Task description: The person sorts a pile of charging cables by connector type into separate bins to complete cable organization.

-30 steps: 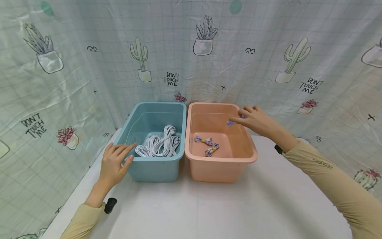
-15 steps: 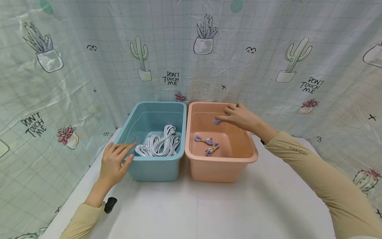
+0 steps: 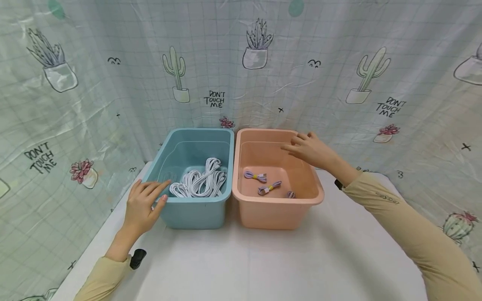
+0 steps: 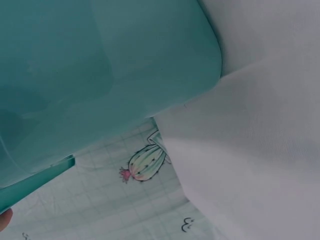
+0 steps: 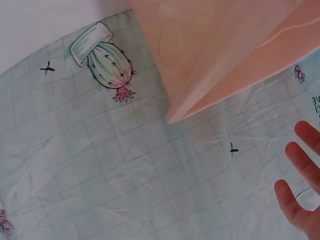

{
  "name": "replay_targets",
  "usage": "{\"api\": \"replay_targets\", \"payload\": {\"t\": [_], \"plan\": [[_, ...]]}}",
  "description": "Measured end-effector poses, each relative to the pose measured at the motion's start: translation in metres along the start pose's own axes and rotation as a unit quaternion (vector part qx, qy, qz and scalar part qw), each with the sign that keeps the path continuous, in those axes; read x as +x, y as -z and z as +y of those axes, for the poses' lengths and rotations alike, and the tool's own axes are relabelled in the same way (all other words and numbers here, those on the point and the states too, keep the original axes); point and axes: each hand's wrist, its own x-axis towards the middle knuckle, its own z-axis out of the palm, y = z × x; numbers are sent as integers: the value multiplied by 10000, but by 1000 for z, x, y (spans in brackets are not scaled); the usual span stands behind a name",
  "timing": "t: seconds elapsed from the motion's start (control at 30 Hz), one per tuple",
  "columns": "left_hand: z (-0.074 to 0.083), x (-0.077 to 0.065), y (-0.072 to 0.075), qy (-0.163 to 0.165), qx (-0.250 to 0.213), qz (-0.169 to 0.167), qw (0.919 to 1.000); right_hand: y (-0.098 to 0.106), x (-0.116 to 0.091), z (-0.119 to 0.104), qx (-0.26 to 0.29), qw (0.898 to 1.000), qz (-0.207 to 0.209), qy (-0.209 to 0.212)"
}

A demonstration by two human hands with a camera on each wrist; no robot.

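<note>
My right hand (image 3: 309, 149) hovers over the far right rim of the orange plastic bin (image 3: 278, 200), its fingers spread and nothing between them. In the right wrist view its fingertips (image 5: 286, 192) are apart. On the bin floor lie three lavender cables bundled with yellow ties: one bundled cable (image 3: 255, 176) at the left, a second bundled cable (image 3: 269, 188) nearer the middle, and a small coiled cable (image 3: 290, 195) by the near wall. My left hand (image 3: 142, 205) rests at the near left corner of the blue plastic bin (image 3: 197, 200), fingers extended over its rim.
A heap of white cables (image 3: 201, 182) lies in the blue bin. Both bins stand side by side on a white table (image 3: 244, 263). A curtain (image 3: 143, 96) printed with cacti hangs right behind and around them.
My right hand moved left over the orange bin, released a lavender cable and drew back slightly right. The cable now lies near the front wall, and the middle bundle has shifted. The left hand stayed put.
</note>
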Motion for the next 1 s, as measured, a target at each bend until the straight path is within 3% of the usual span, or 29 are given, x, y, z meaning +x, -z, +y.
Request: {"api": "replay_targets", "payload": {"t": [0.27,0.47,0.7,0.87,1.0], "plan": [[-1,1,3,-1,-86,-87,9999,0,-27,4,481,9966,575,-333],[-2,2,7,-100,-352,-166,9992,7,-52,-3,1035,9895,509,-869],[-6,0,19,-23,-662,-326,9973,16,-85,-17,1147,9834,540,-1299],[-5,-7,28,183,-517,-402,9977,19,-111,-30,1202,9777,453,-1663],[3,-11,35,3,-383,-301,9988,21,-129,-44,1287,9705,347,-2011]]}}
